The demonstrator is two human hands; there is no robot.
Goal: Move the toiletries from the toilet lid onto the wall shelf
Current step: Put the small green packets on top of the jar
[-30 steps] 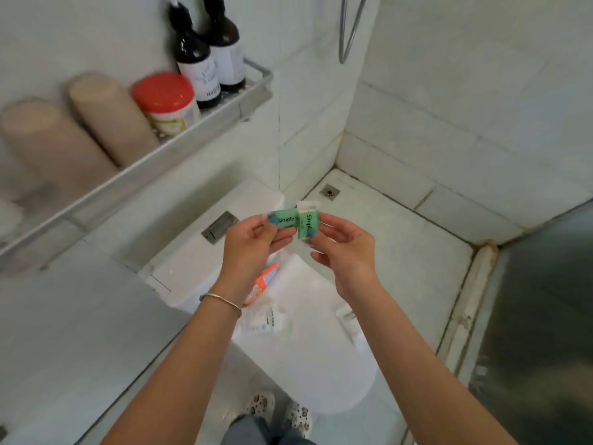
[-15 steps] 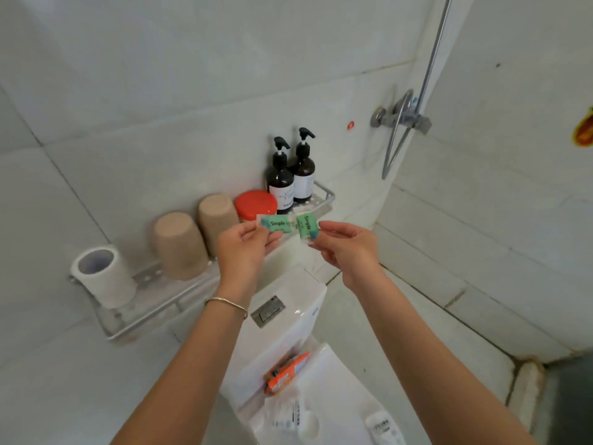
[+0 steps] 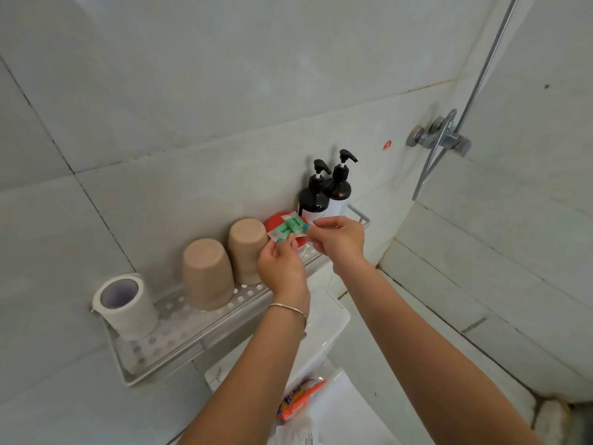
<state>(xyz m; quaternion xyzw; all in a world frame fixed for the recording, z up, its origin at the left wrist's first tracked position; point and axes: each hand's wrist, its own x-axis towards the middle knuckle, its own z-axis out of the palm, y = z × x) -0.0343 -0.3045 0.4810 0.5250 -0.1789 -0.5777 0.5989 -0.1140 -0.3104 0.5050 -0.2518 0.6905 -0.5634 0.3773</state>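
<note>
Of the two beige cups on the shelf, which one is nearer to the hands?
The right beige cup, beside the red lid; the other cup stands nearer the paper roll.

Pale tiled walls; chrome shower pipe in right corner.

Bare shelf between roll and 2 cups.

One head cam, looking fwd/down from close above at wall shelf and toilet tank.
</note>
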